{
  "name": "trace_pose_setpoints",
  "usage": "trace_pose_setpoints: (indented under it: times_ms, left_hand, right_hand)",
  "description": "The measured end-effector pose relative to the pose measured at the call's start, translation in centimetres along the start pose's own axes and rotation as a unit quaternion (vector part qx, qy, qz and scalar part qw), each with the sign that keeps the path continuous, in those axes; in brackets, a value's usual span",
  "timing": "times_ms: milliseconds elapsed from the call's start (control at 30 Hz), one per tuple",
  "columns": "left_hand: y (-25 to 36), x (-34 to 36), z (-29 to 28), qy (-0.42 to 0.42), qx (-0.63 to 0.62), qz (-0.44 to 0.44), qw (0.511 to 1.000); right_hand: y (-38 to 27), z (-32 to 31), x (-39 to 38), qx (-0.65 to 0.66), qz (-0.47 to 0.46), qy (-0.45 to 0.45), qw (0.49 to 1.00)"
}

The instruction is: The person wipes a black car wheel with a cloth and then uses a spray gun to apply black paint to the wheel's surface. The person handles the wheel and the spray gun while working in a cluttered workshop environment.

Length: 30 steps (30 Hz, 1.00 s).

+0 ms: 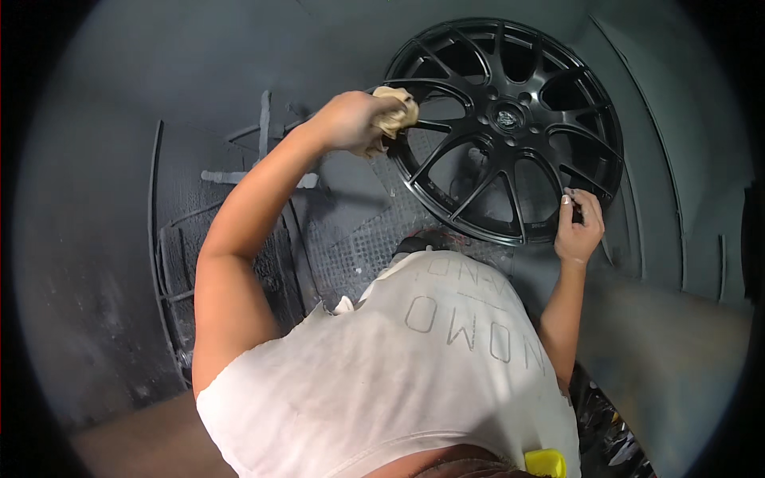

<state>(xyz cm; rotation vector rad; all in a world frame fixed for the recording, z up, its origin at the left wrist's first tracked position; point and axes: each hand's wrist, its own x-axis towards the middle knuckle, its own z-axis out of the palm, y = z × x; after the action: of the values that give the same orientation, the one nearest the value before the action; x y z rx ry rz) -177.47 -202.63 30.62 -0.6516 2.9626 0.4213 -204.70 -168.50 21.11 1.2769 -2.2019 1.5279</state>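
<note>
A glossy black multi-spoke car wheel rim (519, 163) is in front of me, its round center cap facing up toward me. My left hand (351, 121) is closed on a crumpled beige cloth (396, 114), which lies against the left side of the rim's outer edge. At the lower right of the rim my right hand (580, 225) has its fingers curled over the outer edge, the fingertips by a spoke end. Parts of the right fingers are hidden behind the rim.
Dark grey walls (669, 103) curve around the rim. To the left stands a dark, paint-crusted frame with grey bars (264, 127). Beneath the rim lies a gridded, dark floor surface (351, 247). Something yellow (546, 462) shows at the lower edge beside my white shirt.
</note>
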Motion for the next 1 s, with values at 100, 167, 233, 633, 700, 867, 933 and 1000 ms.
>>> trace_pose_setpoints:
  times_ms: [100,167,233,633,700,867,933,1000]
  left_hand:
    - [1.2,1.2,-0.1,-0.008,0.053,-0.015,0.998]
    - [2.3,2.9,1.9,-0.074,0.138,0.02,0.987]
    - [3.0,5.5,4.5,-0.052,0.124,0.07,0.988]
    - [4.1,-2.4,4.6,-0.067,0.073,0.056,0.993]
    - [3.0,-4.2,3.7,-0.025,0.073,0.15,0.986]
    - [0.9,-0.4,1.3,-0.093,0.141,0.217,0.962]
    - [1.1,1.8,2.6,-0.059,0.155,0.263,0.95]
    - [3.3,4.0,2.4,-0.09,0.187,0.231,0.951]
  right_hand:
    - [1.0,-0.4,0.4,-0.014,-0.063,0.017,0.998]
    - [1.0,-0.3,0.4,0.0,-0.048,0.008,0.999]
    - [1.3,-0.1,0.7,0.011,-0.041,0.0,0.999]
    - [2.9,-3.1,3.8,-0.082,-0.04,0.102,0.991]
    - [1.2,-2.3,2.2,0.012,-0.022,0.107,0.994]
    - [-2.3,-0.2,1.7,-0.025,-0.035,0.007,0.999]
    - [-1.9,-0.3,2.1,-0.003,0.02,-0.009,1.0]
    - [-1.1,-0.6,2.0,0.0,0.048,-0.001,0.999]
